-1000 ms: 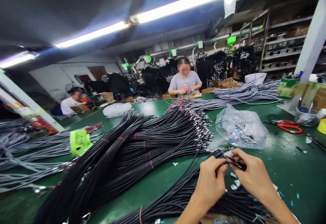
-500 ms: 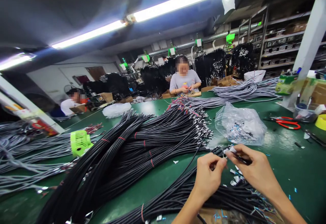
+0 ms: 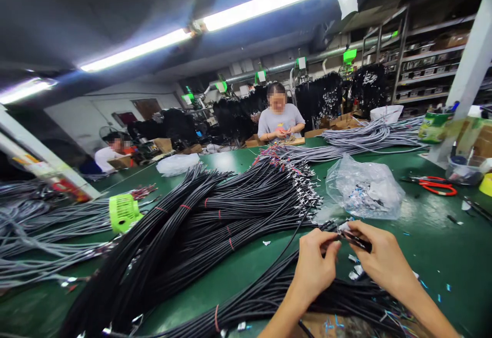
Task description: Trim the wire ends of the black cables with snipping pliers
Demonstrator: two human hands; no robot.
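1. At a glossy green surface (image 3: 426,230), the left hand (image 3: 317,258) is pinching what is apparently a thin black cable's bared end (image 3: 339,232), its grip narrow and its fingers hiding most of the piece
2. The right hand (image 3: 378,251) is gripping a slim black hand tool (image 3: 360,242), its tip meeting the left fingertips
3. The cable end is sitting between both hands, on the near side of a crumpled clear plastic bag (image 3: 371,192); long black cable bundles tied with red bands (image 3: 188,256) are lying leftward
4. The cable is probably handling light, smooth and springy, its bared end fragile; the sheath just behind that end is offering the safest hold
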